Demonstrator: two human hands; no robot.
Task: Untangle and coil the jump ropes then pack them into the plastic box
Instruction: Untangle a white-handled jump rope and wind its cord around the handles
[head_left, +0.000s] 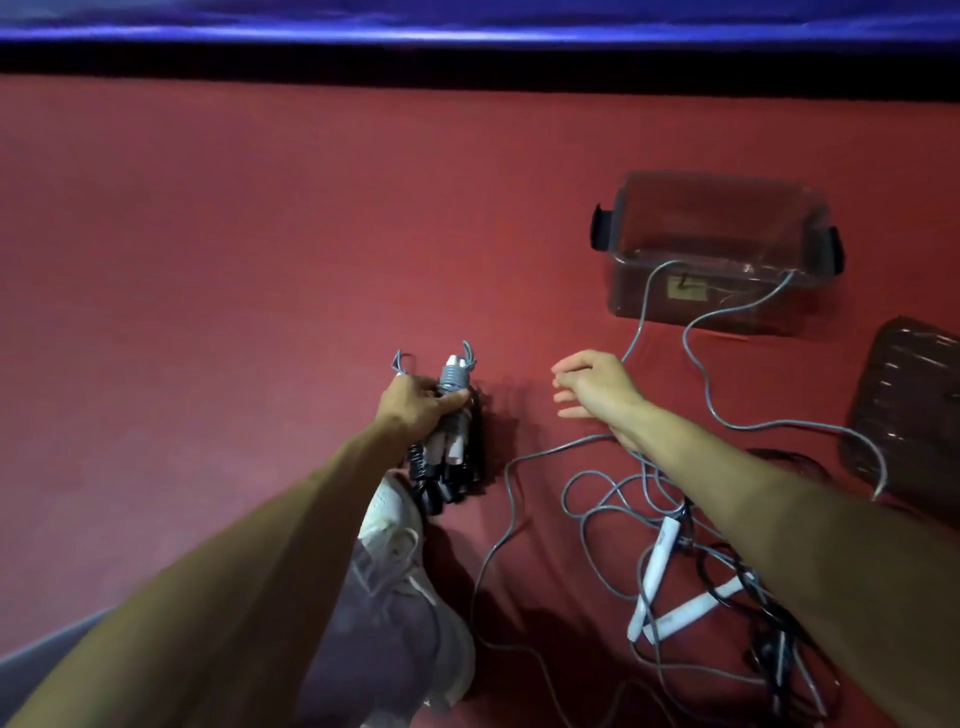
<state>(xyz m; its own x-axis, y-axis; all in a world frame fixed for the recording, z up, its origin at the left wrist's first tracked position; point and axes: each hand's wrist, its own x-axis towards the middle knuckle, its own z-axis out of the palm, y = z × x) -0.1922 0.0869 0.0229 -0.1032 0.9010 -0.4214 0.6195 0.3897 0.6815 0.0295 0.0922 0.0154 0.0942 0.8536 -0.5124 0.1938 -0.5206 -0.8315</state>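
Left hand (415, 404) grips the coiled jump-rope bundle (453, 382); right hand (595, 387) hovers with fingers loose beside the grey rope (638, 332).

There are two hands (415, 410) (597, 389), one plastic box (727, 306), one dark lid (904, 405), one wrapped rope bundle (453, 384), two loose white handles (655, 564) (693, 609) and one white shoe (395, 525).

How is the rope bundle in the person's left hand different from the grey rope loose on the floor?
The bundle is wound tight around its handles, while the loose grey rope sprawls in open loops. The left hand grips the bundle. The loose grey rope lies on the red floor, with strands running over the plastic box rim. Both show grey cord.
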